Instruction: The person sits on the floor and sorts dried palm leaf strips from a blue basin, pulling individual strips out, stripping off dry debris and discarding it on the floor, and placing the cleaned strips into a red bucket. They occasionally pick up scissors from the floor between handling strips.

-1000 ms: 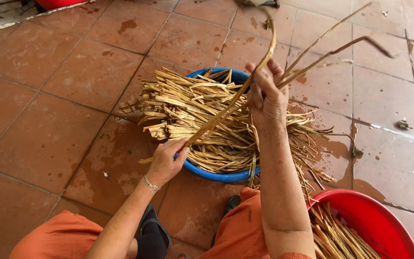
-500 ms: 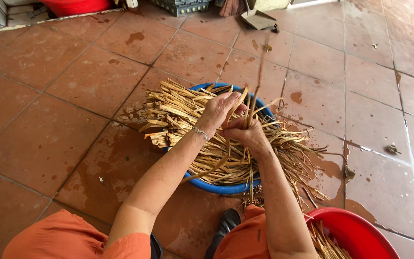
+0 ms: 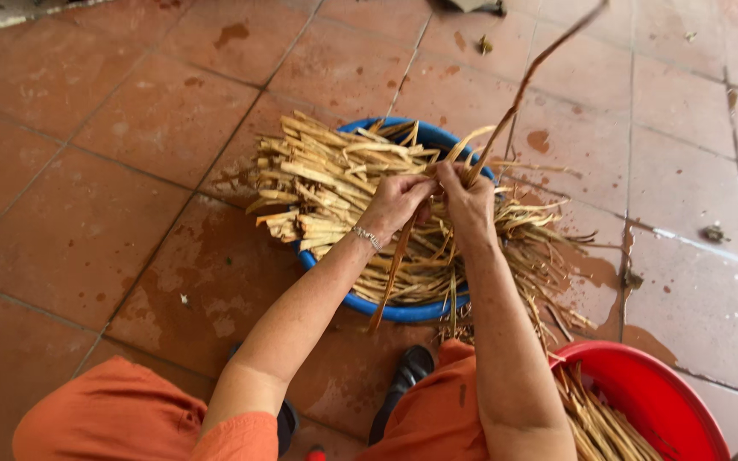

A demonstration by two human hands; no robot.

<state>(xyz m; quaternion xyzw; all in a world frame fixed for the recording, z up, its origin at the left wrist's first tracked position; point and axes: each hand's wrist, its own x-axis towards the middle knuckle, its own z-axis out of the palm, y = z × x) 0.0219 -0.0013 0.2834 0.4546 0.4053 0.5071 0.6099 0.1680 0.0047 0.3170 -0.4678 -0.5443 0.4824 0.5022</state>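
Left hand [image 3: 396,203]: we have brought it up from the basin rim to meet the right.
Strip [image 3: 518,94]: now rising from both our hands.

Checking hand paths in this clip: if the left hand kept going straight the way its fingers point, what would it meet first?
Its fingers point rightward, so the left hand would meet the right hand almost at once, with the long strip both pinch between them; depth looks matched, though not certain.

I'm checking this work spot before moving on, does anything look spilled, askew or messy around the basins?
Yes. The dried strips overflow the blue basin, hanging past its rim on both sides, with loose strands strewn on the tiles to its right. Dark wet patches stain the floor there. The red basin holds its strips neatly.
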